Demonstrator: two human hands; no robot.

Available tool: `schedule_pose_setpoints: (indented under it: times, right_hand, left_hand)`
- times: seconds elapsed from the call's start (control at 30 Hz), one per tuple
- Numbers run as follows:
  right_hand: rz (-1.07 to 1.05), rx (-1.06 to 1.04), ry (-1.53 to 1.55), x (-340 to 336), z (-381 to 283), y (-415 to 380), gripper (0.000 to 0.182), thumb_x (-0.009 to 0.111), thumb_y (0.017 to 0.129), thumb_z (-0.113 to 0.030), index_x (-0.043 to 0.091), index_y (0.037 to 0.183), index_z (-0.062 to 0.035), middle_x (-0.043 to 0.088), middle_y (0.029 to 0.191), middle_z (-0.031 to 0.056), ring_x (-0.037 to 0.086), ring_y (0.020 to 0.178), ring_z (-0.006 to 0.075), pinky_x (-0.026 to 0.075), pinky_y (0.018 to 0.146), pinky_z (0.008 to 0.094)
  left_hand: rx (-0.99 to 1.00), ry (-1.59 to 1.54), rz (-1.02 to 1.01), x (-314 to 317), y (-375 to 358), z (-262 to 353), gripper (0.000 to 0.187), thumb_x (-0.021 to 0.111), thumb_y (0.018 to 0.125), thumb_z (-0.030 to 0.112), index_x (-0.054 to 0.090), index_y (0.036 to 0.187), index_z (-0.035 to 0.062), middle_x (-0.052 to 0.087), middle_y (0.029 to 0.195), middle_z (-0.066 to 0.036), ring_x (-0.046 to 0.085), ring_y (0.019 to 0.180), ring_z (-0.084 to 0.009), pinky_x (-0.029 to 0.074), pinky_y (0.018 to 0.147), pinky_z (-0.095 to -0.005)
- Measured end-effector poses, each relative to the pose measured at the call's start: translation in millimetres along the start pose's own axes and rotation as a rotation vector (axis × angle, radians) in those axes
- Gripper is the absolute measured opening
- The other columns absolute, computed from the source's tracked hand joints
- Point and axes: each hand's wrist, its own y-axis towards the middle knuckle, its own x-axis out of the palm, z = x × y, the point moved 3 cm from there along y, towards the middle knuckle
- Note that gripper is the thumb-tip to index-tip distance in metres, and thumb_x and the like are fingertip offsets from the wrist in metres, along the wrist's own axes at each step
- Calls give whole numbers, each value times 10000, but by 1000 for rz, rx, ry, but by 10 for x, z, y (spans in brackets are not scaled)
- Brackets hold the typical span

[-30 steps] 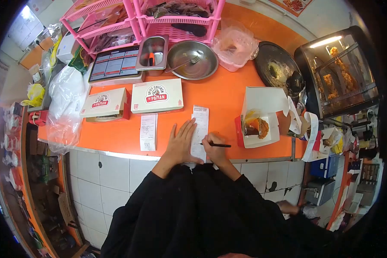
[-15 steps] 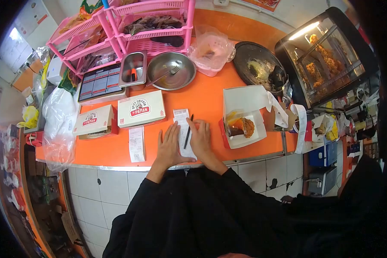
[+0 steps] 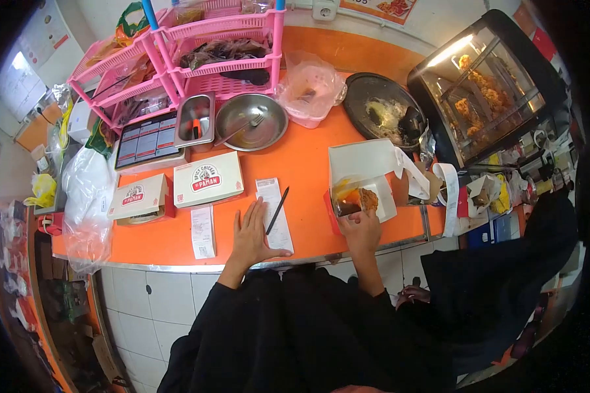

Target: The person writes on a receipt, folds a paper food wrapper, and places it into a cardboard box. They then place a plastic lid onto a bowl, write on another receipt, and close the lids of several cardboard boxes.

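My left hand (image 3: 250, 237) lies flat with its fingers spread, on the orange counter at the left edge of a long receipt (image 3: 279, 229). A black pen (image 3: 277, 211) rests on that receipt. At the front edge of the open food box (image 3: 387, 188), my right hand (image 3: 361, 234) has its fingertips beside the fried chicken piece (image 3: 368, 199); whether they grip anything is hidden. A sauce packet (image 3: 346, 197) is in the box, left of the chicken. Another receipt (image 3: 203, 232) lies left of my left hand.
Two closed boxes, a larger one (image 3: 207, 178) and a smaller one (image 3: 139, 198), stand left. Behind are a metal bowl (image 3: 251, 122), a stone mortar (image 3: 380, 108) and pink racks (image 3: 223, 65). A glass warmer (image 3: 485, 85) stands right. Another person's hand (image 3: 413, 294) is below the counter.
My right hand has moved from the receipt and pen to the open box on the right. My left hand stays on the counter. The view has shifted slightly, and the other person appears closer.
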Motion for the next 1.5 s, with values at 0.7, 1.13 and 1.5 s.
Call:
schedule_pose_setpoints:
  times: [0.7, 1.13, 1.5]
  right_hand:
    - [81, 29, 260, 283, -156, 115, 176, 772, 750, -182, 643, 730, -65, 550, 786, 27, 590, 697, 197, 445, 643, 345]
    - [-114, 123, 711, -484, -465, 371, 172, 676, 858, -86, 523, 823, -15, 628, 706, 53, 597, 636, 80, 496, 554, 241]
    - [-466, 126, 1043, -81, -1310, 1131, 147, 585, 925, -132, 541, 957, 4, 614, 928, 97, 658, 783, 190, 564, 675, 294]
  left_hand:
    - [45, -262, 216, -147, -2, 6, 810, 777, 726, 461, 450, 1325, 25, 502, 1312, -185, 421, 1275, -380, 291, 1066, -499]
    - [-137, 1, 249, 127, 560, -40, 576, 722, 758, 162, 487, 1271, 47, 447, 1306, -208, 452, 1149, -385, 417, 913, -453]
    - [-252, -185, 315, 76, 481, -76, 575, 775, 727, 167, 482, 1205, 42, 512, 1031, -128, 484, 974, -334, 402, 834, -438]
